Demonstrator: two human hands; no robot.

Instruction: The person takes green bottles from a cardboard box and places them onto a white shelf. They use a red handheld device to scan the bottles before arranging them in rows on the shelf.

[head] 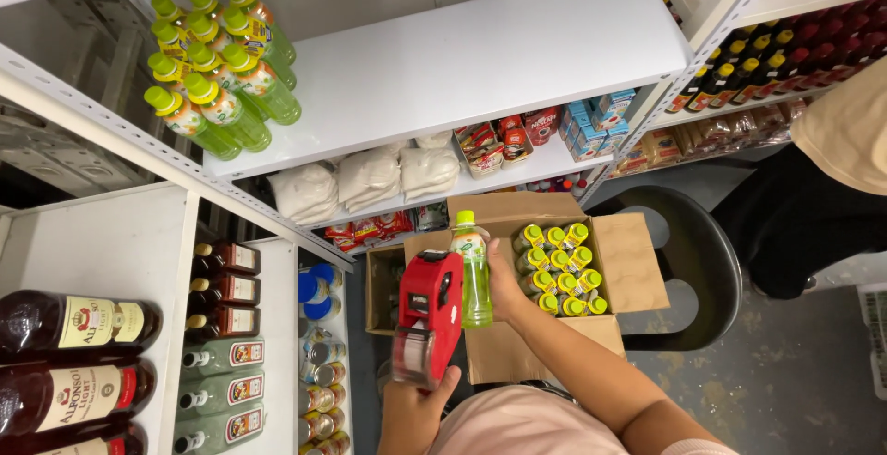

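Observation:
My right hand (505, 286) grips a green drink bottle (475, 279) with a yellow-green cap, held upright over an open cardboard box (637, 261). My left hand (412, 411) holds a red price-label gun (427, 318) by its handle, and the gun's head sits right beside the bottle's left side. In the box stand several more green bottles with yellow caps (559, 268). Several of the same bottles (222, 72) lie grouped at the left end of the white upper shelf (490, 58).
Dark glass bottles (74, 363) and cans fill the shelves at left. White sacks (370, 178) and packets sit on a lower shelf. A black round stool (698, 261) stands behind the box. Another person in a tan top and dark trousers (804, 206) is at right.

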